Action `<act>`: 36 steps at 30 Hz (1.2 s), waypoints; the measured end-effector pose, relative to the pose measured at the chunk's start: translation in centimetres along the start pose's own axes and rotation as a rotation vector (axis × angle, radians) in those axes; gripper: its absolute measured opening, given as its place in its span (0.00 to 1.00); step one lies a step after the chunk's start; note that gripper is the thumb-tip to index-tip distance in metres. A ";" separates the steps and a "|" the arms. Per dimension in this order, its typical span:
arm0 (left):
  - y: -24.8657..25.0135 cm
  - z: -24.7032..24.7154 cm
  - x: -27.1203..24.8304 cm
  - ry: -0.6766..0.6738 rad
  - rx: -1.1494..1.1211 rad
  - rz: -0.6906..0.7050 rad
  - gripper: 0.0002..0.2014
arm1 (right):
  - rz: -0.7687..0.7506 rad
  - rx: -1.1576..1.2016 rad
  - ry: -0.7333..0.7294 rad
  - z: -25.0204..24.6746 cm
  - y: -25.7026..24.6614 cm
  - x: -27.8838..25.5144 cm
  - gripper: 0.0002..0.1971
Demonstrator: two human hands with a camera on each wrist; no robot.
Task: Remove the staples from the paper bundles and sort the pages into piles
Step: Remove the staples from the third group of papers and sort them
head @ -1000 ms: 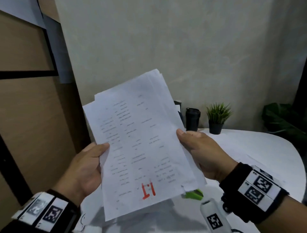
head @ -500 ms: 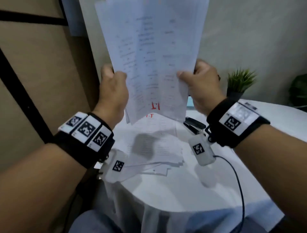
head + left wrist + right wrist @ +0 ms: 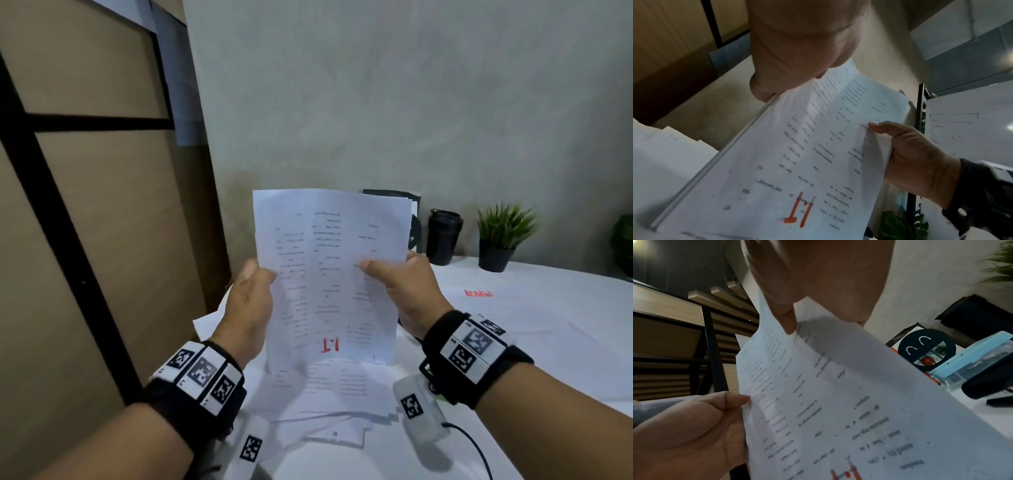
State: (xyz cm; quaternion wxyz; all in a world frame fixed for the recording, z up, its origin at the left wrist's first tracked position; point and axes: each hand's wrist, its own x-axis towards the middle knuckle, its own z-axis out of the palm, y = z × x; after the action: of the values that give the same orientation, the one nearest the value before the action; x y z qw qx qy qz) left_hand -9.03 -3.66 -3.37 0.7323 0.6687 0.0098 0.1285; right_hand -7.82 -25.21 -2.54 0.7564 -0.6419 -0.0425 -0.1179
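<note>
I hold a bundle of white printed pages (image 3: pixel 329 274) upright above the table, text upside down, a red "1.1" mark near its lower edge. My left hand (image 3: pixel 251 301) grips the bundle's left edge, thumb on the front. My right hand (image 3: pixel 400 284) pinches the right edge, thumb on the front page. The left wrist view shows the bundle (image 3: pixel 807 162) with the right hand (image 3: pixel 908 154) on its far edge. In the right wrist view the bundle (image 3: pixel 838 394) is pinched by my right thumb and the left hand (image 3: pixel 694 426) holds its other side. Under the bundle a loose pile of pages (image 3: pixel 329 394) lies on the table.
The white table (image 3: pixel 548 342) carries a black cup (image 3: pixel 443 236), a small potted plant (image 3: pixel 501 236) and a dark stand with papers (image 3: pixel 412 219) by the wall. A black stapler (image 3: pixel 986 386) and a light blue box (image 3: pixel 970 356) lie right of the bundle. Wooden panels stand left.
The bundle was raised high half a second ago and has come back down lower, squared upright in front of me. Both hands have kept their hold on its edges.
</note>
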 end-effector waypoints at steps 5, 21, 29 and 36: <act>0.1 0.0 -0.2 -0.078 0.029 -0.040 0.09 | 0.025 -0.014 -0.016 0.0 0.6 0.5 0.15; 0.5 -0.3 1.8 -0.059 -0.496 -0.249 0.17 | -0.091 0.240 0.077 -2.1 -2.1 0.0 0.18; 1.8 -7.1 4.5 -0.333 -0.007 -0.106 0.28 | -0.096 -0.133 -0.110 -6.5 -5.3 0.6 0.12; -0.2 -7.1 3.4 -0.338 -0.006 -0.010 0.52 | 0.031 -0.197 -0.221 -5.3 -2.2 -0.6 0.11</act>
State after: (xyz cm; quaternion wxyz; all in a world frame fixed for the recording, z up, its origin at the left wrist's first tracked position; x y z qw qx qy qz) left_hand -7.02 3.93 -3.80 0.7263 0.6783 -0.1106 0.0107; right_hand -9.37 -30.65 -1.45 0.6823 -0.7227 -0.1036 -0.0385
